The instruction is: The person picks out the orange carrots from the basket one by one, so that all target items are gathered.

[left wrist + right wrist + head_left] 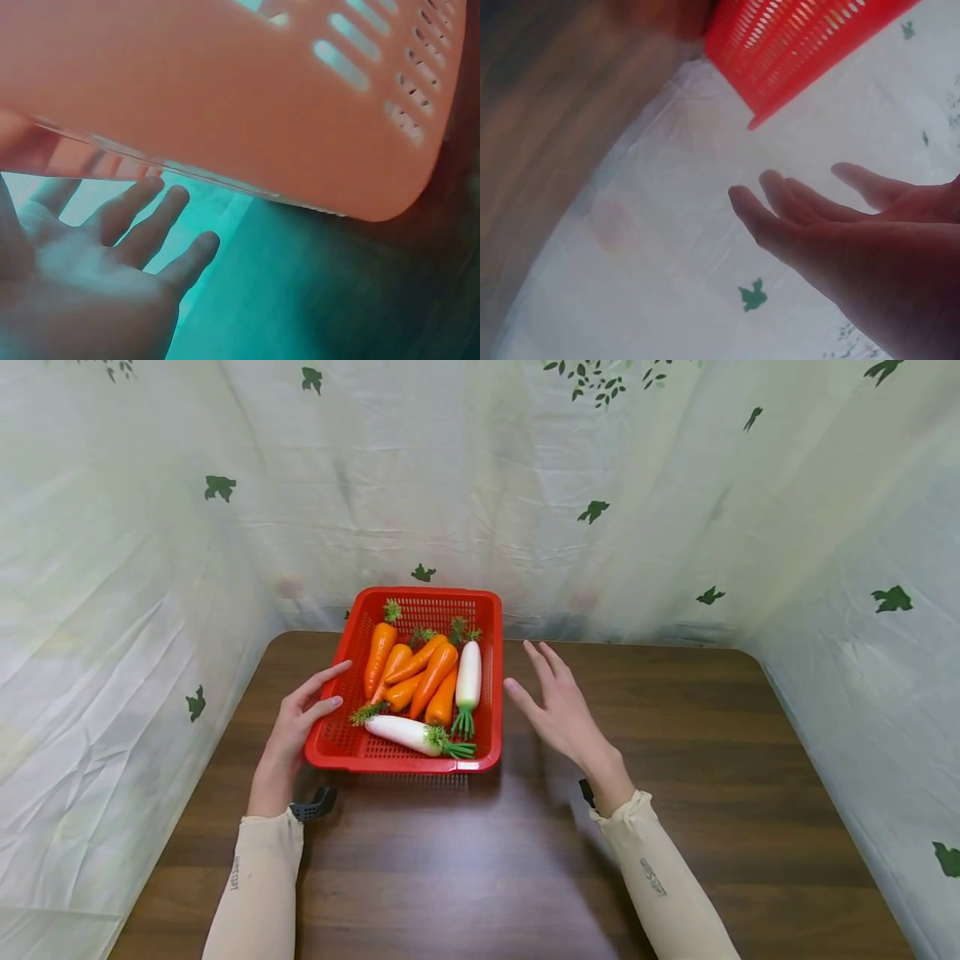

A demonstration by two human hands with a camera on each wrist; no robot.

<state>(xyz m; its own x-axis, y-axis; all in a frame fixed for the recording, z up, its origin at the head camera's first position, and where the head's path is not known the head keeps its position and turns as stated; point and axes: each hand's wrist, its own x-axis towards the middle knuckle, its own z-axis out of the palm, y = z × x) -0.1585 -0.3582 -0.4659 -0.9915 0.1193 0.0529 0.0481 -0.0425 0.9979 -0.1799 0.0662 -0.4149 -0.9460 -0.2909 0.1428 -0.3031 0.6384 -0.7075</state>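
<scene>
A rectangular red plastic basket with slotted walls stands on the dark brown wood-grain desk, by the far edge, toward the far left corner. In it lie several glossy orange carrots with green tufts, a white radish with green stalks along the right wall and a second white radish along the near edge.

The left hand is at the basket's left rim, fingers spread; whether it touches cannot be told. The right hand, also spread, hangs apart from the right edge, holding nothing.

The step in hand seems to be placing hands either side of the basket; gripping both sides would call for bringing the right hand inward.
</scene>
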